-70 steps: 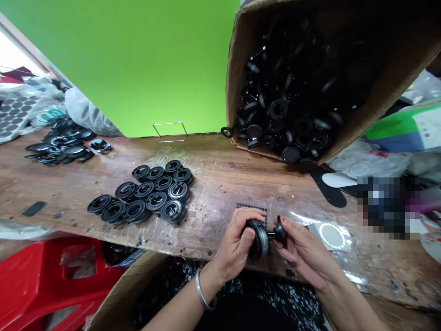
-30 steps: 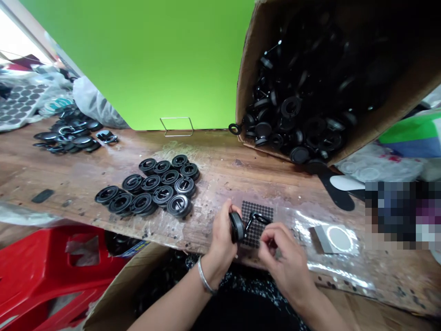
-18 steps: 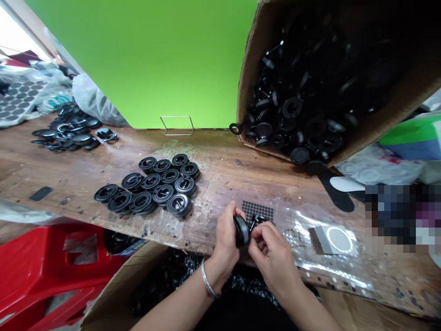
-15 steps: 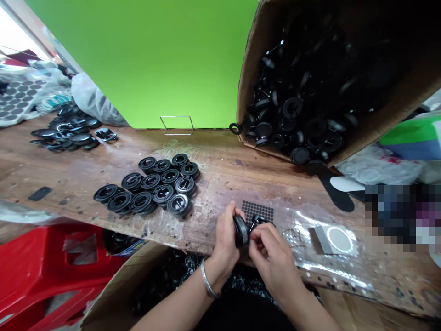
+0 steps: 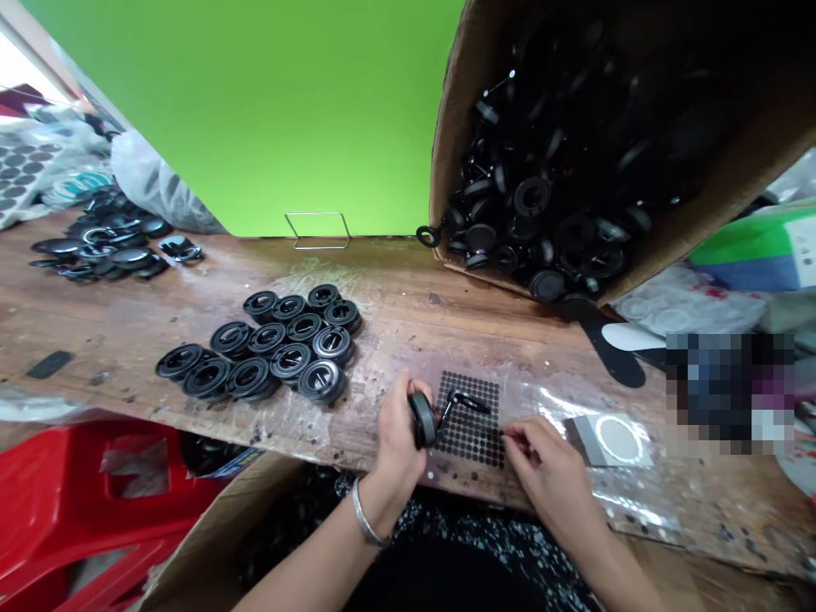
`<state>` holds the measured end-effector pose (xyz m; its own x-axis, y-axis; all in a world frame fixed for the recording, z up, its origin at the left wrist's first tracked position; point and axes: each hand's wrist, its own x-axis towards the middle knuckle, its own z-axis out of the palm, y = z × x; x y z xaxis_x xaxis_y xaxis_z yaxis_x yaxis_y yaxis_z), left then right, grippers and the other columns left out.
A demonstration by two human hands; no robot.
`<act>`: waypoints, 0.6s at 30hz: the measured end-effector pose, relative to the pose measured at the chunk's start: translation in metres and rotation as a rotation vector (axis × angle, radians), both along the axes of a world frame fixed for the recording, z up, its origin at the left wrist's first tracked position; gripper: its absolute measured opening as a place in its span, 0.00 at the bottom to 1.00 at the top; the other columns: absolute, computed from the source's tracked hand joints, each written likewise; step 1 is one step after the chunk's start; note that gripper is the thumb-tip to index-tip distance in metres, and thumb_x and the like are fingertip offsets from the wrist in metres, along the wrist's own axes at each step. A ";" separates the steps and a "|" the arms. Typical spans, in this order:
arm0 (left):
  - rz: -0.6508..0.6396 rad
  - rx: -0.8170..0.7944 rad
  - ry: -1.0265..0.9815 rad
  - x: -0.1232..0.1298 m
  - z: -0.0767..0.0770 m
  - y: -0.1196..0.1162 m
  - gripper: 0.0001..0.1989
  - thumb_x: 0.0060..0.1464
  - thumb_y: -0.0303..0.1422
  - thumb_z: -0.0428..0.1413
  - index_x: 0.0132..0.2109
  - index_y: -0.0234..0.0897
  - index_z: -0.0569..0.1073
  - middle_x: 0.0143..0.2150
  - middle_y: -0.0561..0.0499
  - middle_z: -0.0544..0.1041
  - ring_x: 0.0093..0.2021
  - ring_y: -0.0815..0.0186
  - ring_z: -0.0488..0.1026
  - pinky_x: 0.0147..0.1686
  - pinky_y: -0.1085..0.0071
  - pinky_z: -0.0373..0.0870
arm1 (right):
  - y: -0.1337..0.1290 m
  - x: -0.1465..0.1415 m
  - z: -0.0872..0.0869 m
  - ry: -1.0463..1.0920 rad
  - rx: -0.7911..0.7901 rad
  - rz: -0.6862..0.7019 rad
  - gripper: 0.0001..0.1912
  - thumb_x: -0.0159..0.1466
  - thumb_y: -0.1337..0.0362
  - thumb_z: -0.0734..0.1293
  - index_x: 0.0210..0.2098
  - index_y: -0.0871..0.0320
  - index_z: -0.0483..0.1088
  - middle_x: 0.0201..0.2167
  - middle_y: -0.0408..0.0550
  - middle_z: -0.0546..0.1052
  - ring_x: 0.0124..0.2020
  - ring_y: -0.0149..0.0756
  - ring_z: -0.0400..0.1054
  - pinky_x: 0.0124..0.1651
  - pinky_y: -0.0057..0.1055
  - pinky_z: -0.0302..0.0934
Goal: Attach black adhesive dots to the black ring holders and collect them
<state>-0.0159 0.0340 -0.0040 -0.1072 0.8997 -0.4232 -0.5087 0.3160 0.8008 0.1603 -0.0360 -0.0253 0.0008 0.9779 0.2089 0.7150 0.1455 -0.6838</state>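
Held piece: black round piece (image 5: pixel 423 419) with ribbed rim, tilted on edge, above near side of desk (image 5: pixel 395 297)
Attached part: black arm with ring (image 5: pixel 470 402), sticking out right of the round piece, over the dot sheet
Left hand (image 5: pixel 399 432): grip clamped on the black round piece, palm against its left side; silver bracelet (image 5: pixel 365 515) on wrist
Right hand (image 5: pixel 553 466): just beside right edge of dot sheet, apart from the round piece; thumb and forefinger tips close, can't tell if grip is fully together or has a dot in it
Dot sheet (image 5: pixel 473 444): small black dots in rows, flat on desk, between the hands, partly behind the arm with ring
Grey card (image 5: pixel 613 440): white ring printed on it, right of the right hand, clear plastic around it
Set pieces: group of black round pieces (image 5: pixel 267 338), close together, left of the left hand
Disc pile: glossy black discs (image 5: pixel 131 257), heaped far left; small black piece (image 5: pixel 180 248) just beside
Back: green panel (image 5: pixel 274 119), wire bracket (image 5: pixel 317 243) at its bottom edge
Box right: cardboard box (image 5: pixel 442 153), open towards desk, black parts (image 5: pixel 532 197) inside; flat ring (image 5: pixel 427 236) at its left edge
Lower left: red stool (image 5: pixel 57 493), beside another open carton (image 5: pixel 204 527)
Far right: patch pixelated, can't read
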 end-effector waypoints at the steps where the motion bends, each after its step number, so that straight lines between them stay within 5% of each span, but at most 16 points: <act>1: 0.007 0.009 0.005 0.000 0.001 0.001 0.20 0.55 0.45 0.52 0.21 0.37 0.66 0.18 0.55 0.63 0.20 0.70 0.60 0.24 0.73 0.59 | 0.005 0.007 -0.004 -0.031 -0.032 -0.009 0.06 0.66 0.66 0.61 0.35 0.56 0.70 0.35 0.49 0.73 0.33 0.35 0.69 0.37 0.33 0.66; 11: 0.004 0.006 0.074 0.007 0.001 0.002 0.21 0.55 0.45 0.52 0.21 0.37 0.66 0.17 0.56 0.62 0.19 0.71 0.59 0.21 0.74 0.56 | 0.026 0.008 -0.012 -0.317 -0.112 0.094 0.08 0.62 0.72 0.60 0.30 0.56 0.69 0.30 0.46 0.71 0.32 0.36 0.68 0.37 0.31 0.61; 18: 0.035 -0.017 0.061 0.005 0.002 0.002 0.21 0.52 0.46 0.54 0.20 0.37 0.67 0.16 0.56 0.61 0.18 0.72 0.60 0.21 0.75 0.58 | 0.019 0.005 -0.015 -0.375 -0.061 0.070 0.08 0.63 0.72 0.58 0.31 0.57 0.65 0.31 0.49 0.68 0.30 0.38 0.64 0.33 0.33 0.60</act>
<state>-0.0107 0.0362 -0.0016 -0.1643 0.8876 -0.4304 -0.4697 0.3133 0.8254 0.1654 -0.0172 -0.0400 -0.1318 0.9836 0.1234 0.9070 0.1699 -0.3853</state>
